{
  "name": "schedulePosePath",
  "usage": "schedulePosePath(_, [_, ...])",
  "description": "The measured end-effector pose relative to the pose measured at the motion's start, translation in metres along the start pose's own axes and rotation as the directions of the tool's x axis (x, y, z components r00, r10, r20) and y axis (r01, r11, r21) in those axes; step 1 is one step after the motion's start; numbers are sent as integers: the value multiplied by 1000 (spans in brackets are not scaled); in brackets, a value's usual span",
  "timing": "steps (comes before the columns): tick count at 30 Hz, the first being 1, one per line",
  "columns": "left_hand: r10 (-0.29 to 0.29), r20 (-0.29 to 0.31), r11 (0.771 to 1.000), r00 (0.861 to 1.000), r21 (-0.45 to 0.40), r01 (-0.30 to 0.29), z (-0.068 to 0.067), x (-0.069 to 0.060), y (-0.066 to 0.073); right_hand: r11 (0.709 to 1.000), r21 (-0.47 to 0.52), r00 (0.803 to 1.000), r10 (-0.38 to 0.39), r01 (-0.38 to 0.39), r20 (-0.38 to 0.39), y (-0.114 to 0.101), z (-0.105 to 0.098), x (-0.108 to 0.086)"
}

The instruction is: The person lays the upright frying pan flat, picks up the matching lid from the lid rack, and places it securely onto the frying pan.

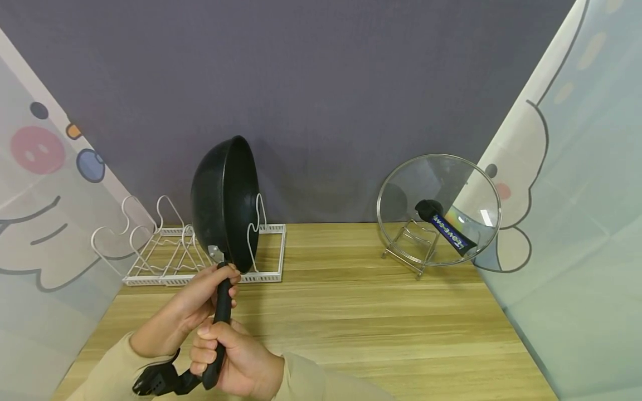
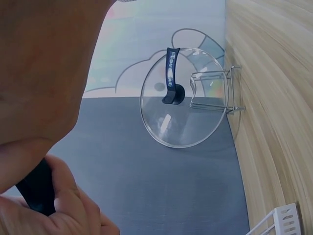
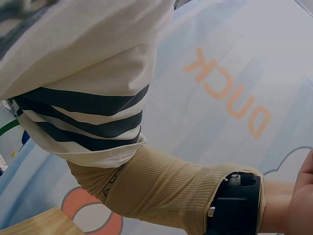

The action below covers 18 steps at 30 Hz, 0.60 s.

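A black wok [image 1: 210, 195] stands on its side at the white wire rack [image 1: 271, 277], its open face turned right, with a white wire loop in front of its right part. Its black handle [image 1: 223, 301] points down toward the person. The left hand [image 1: 200, 298] grips the handle near the wok, and the right hand [image 1: 241, 356] grips it close to its end. In the left wrist view, part of the dark handle [image 2: 39, 188] shows between the hands. Whether the wok's underside touches the rack is hidden.
To the right, a glass lid [image 1: 401, 195] with a black knob and dark blue label leans upright in a small metal stand [image 1: 408, 262]. A grey wall stands behind the wooden table [image 1: 351, 312]; printed cartoon panels flank it. More wire loops rise left of the wok.
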<state>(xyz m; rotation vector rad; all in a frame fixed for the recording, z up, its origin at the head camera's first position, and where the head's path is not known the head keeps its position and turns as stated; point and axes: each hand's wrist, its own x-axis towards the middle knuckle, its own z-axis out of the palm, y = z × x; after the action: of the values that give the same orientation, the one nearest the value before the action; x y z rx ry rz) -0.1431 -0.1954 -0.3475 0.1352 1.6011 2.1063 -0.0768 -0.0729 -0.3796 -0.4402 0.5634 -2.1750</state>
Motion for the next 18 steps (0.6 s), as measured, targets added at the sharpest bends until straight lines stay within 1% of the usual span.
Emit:
schedulePosePath(6, [9,6,1000,1000,8,-9,1,-1,1,1000,-10,1000,-2,2,11,0,1,-1])
schedulePosePath(13, [16,3,999,1000,36,-17,4,-2,3,1000,-21,1000,2,-2,20,-1,2,-2])
schedulePosePath(18, [20,14,999,1000,37,-21,5,-3,4,1000,-22,1000,0,0,25,-1,2,-4])
